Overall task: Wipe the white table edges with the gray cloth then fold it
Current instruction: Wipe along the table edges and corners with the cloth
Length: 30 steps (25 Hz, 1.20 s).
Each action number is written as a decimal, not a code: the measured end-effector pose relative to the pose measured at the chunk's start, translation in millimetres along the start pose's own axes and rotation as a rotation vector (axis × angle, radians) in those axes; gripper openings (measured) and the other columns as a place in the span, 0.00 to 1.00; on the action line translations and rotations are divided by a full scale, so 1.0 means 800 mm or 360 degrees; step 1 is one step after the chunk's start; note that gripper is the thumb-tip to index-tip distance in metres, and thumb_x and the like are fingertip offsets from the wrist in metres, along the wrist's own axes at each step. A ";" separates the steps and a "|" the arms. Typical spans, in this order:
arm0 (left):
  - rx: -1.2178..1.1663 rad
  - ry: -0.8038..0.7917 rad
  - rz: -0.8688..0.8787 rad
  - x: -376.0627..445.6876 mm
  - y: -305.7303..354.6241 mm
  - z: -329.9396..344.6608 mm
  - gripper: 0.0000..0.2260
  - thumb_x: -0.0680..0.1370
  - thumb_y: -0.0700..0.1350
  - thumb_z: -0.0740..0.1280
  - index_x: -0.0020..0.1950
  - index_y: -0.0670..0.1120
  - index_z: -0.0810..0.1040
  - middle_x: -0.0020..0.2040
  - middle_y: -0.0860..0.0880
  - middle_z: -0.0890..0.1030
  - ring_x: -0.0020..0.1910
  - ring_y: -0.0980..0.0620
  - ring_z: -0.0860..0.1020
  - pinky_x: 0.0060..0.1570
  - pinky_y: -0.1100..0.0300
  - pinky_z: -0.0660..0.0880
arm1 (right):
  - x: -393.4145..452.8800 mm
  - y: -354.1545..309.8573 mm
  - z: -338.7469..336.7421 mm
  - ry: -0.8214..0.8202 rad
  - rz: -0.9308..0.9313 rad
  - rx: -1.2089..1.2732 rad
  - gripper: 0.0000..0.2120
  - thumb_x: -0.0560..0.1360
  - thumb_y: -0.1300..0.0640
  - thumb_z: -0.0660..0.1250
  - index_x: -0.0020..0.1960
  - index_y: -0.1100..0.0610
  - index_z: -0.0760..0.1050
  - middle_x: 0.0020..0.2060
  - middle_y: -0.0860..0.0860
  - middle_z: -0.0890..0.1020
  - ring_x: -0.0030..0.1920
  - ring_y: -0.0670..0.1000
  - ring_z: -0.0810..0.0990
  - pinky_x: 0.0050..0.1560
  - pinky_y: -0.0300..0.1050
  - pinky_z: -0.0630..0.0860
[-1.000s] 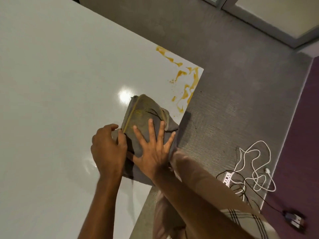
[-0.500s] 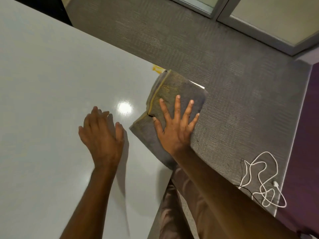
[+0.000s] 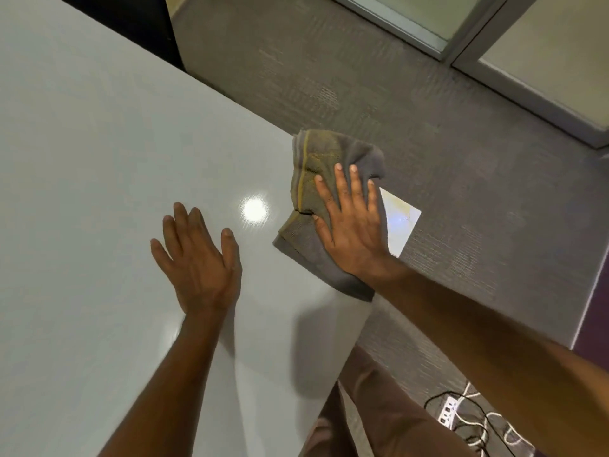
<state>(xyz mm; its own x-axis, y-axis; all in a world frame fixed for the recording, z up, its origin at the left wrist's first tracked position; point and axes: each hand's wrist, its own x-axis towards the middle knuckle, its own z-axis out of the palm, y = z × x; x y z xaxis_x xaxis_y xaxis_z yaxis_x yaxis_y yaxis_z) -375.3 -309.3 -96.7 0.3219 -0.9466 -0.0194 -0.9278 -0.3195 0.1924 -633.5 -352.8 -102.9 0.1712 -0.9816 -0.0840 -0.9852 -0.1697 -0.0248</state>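
Fingers: right hand (image 3: 352,232) spread flat, pressing gray cloth (image 3: 329,206); left hand (image 3: 201,262) open, apart, on white table (image 3: 99,192).
Cloth: far right corner, overhanging edge.
Change: yellow streaks gone, faint film left.
Meaning: corner nearly clean; folding pending.

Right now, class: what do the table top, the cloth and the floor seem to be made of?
Table top: glossy white laminate or lacquer, perhaps; it mirrors a lamp.
Cloth: soft gray terry or microfibre, judging by its fuzzy nap and folds; stained yellow.
Floor: gray carpet with ribbed, matte texture.
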 end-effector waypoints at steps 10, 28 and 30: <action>0.0066 0.0067 0.0026 0.001 0.004 0.002 0.26 0.85 0.56 0.53 0.80 0.43 0.63 0.83 0.42 0.63 0.82 0.40 0.60 0.78 0.35 0.57 | 0.081 -0.017 -0.015 0.0040 -0.0219 0.0082 0.32 0.86 0.41 0.49 0.86 0.52 0.54 0.85 0.59 0.55 0.85 0.61 0.52 0.83 0.64 0.56; 0.0081 0.0080 0.0038 -0.005 -0.005 0.008 0.27 0.86 0.57 0.49 0.81 0.43 0.61 0.84 0.43 0.60 0.83 0.41 0.58 0.79 0.35 0.54 | -0.188 -0.084 0.016 0.0071 0.0579 0.0200 0.37 0.82 0.43 0.58 0.86 0.55 0.51 0.85 0.61 0.53 0.85 0.64 0.50 0.83 0.67 0.52; 0.0080 0.0067 0.0052 -0.005 -0.005 0.008 0.27 0.86 0.57 0.50 0.81 0.43 0.61 0.84 0.42 0.60 0.83 0.41 0.58 0.79 0.35 0.54 | -0.247 -0.139 0.026 -0.0034 0.0444 0.0214 0.43 0.79 0.41 0.62 0.86 0.54 0.48 0.86 0.59 0.52 0.86 0.63 0.49 0.83 0.66 0.48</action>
<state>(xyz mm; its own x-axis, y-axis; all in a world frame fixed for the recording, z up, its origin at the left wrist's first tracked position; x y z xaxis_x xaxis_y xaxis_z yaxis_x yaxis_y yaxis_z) -374.1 -304.9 -103.3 0.2982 -0.9541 0.0278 -0.9459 -0.2915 0.1425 -557.6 -138.0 -103.9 -0.1040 -0.9864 -0.1269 -0.9843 0.1204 -0.1291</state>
